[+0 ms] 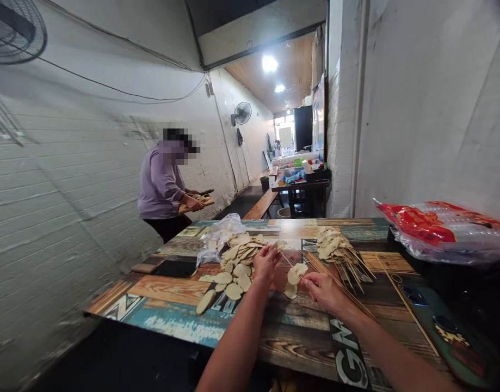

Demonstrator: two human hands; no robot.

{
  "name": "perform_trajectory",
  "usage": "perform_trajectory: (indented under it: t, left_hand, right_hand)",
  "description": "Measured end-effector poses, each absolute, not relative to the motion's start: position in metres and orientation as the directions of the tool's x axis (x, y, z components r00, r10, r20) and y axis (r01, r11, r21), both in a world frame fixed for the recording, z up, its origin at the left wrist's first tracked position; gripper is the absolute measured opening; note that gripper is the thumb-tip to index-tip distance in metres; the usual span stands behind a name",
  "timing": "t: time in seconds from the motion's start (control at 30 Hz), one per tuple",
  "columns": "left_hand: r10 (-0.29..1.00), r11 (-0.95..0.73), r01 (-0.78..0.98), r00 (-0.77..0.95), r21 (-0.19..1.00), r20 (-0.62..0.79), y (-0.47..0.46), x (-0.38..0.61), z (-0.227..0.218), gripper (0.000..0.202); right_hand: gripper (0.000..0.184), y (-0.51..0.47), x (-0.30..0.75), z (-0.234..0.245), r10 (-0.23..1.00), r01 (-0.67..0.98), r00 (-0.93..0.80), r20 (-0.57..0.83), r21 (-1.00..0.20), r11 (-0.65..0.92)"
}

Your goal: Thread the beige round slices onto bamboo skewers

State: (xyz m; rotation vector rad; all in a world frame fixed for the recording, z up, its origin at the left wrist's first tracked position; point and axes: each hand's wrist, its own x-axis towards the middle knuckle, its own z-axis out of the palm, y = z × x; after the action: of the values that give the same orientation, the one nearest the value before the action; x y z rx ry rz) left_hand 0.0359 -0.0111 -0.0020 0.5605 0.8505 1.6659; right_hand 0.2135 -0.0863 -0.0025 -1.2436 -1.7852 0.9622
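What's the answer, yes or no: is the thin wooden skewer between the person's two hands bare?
No: pale, flat, rounded slices sit on the thin wooden skewer, close to the right hand.

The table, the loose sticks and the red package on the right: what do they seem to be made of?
Table: wood or a printed wood look, slightly glossy; it shows plank grain and reflected light. Sticks: probably bamboo or wood, seemingly unpainted; thin, straight, pale brown. Package: likely plastic film, shiny; wrinkled and partly transparent.

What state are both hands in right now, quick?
Left hand: closed, pinching a pale slice.
Right hand: closed, holding a thin skewer with threaded slices.
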Motion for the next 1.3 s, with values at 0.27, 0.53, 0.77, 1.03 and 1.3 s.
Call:
perform_trajectory:
  t: [0.27,0.53,0.77,1.03,1.3]
  left_hand:
    - [0.974,-0.061,-0.674,-0.200,0.736,-0.103,-0.018,0.039,0.009,0.028]
    - [0.952,-0.048,-0.706,-0.248,0.707,-0.182,-0.020,0.033,0.019,0.017]
    - [0.945,-0.024,-0.734,-0.237,0.678,-0.223,-0.018,0.030,0.020,0.014]
    - [0.949,-0.011,-0.734,-0.222,0.679,-0.224,-0.018,0.031,0.019,0.013]
    - [0.956,-0.011,-0.721,-0.210,0.693,-0.203,-0.018,0.033,0.016,0.013]
  right_hand:
    - [0.034,-0.084,0.215,-0.005,0.944,0.338,-0.240,0.225,-0.892,0.298]
    - [0.035,-0.084,0.216,-0.002,0.935,0.323,-0.271,0.228,-0.894,0.311]
    - [0.039,-0.083,0.216,-0.005,0.930,0.313,-0.292,0.222,-0.897,0.312]
    - [0.039,-0.082,0.216,-0.008,0.933,0.314,-0.284,0.221,-0.898,0.308]
    - [0.043,-0.081,0.216,-0.007,0.934,0.315,-0.279,0.225,-0.897,0.310]
